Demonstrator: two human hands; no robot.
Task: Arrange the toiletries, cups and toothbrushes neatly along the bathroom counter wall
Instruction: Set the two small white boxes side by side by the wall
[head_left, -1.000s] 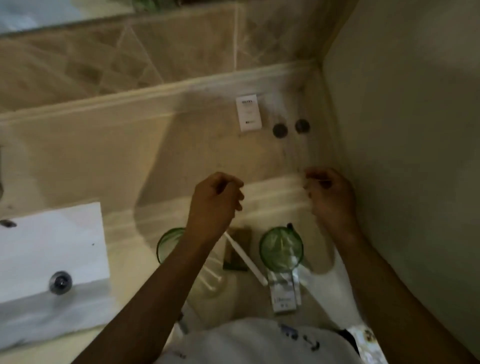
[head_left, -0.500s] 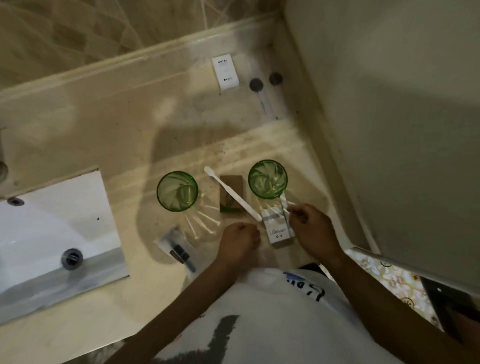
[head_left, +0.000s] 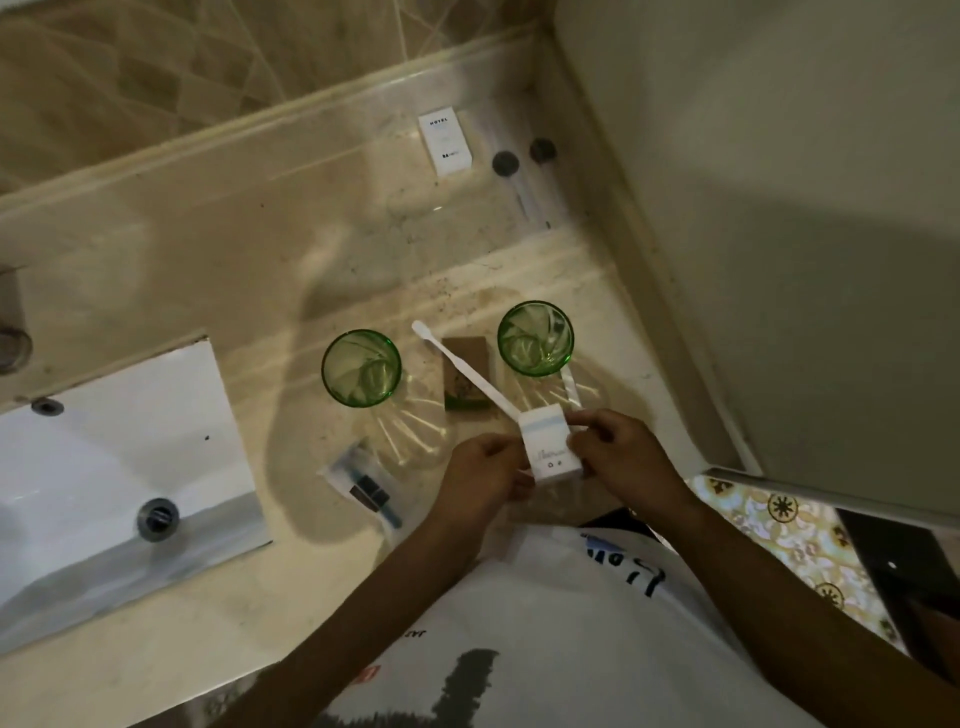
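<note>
Head view: both hands grip a small white cardboard box (head_left: 549, 446) just above the beige marble tabletop (head_left: 208, 270), left hand (head_left: 480, 480) fingers pinching its left edge, right hand (head_left: 618, 460) fingers pinching its right. Just beyond the box, a white plastic toothbrush (head_left: 462, 371) lies across a brown soap packet (head_left: 466, 376), between two green glass cups (head_left: 361, 367) (head_left: 535, 338).

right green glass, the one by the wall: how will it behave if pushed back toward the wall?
The right green glass looks tall and narrow, so a high push may tip it. It is probably rigid and breakable. A white toothbrush lies against its base and may get dragged along.
</note>
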